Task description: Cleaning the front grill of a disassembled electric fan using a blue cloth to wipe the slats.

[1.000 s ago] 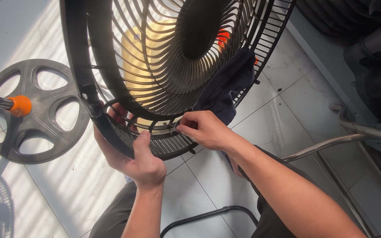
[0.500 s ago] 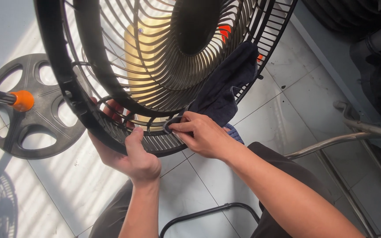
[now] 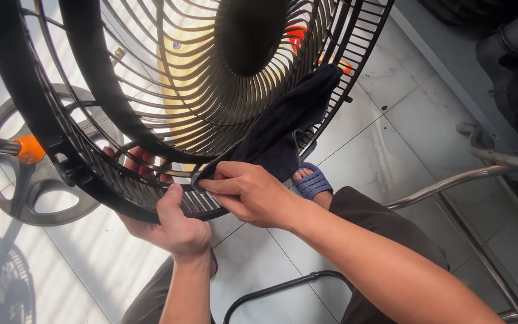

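I see the fan guard [image 3: 151,108] held up over the lap, tilted toward the camera, its lower rim down by both hands. Left hand [image 3: 172,225] is clenched on that rim, thumb on the near face, fingers showing through the bars behind. Right hand [image 3: 244,192] pinches a dark rag [image 3: 283,126] against the bars just beside the left thumb; the rest of the rag drapes up over the grille toward the hub [image 3: 247,36].

My read on handling: the guard looks like moulded plastic, light for its size, fairly stiff at the rim, springy at the thin ribs. Best grip is the thick rim band, as the left hand has it; I judge the ribs would flex or snap under a hard squeeze. The rag is soft and limp, so it follows the fingers and can snag between bars.

Stand base [image 3: 37,180] with an orange collar [image 3: 29,149] lies on the floor [image 3: 391,120] to the left. Sandalled foot [image 3: 312,180] is below the rag.
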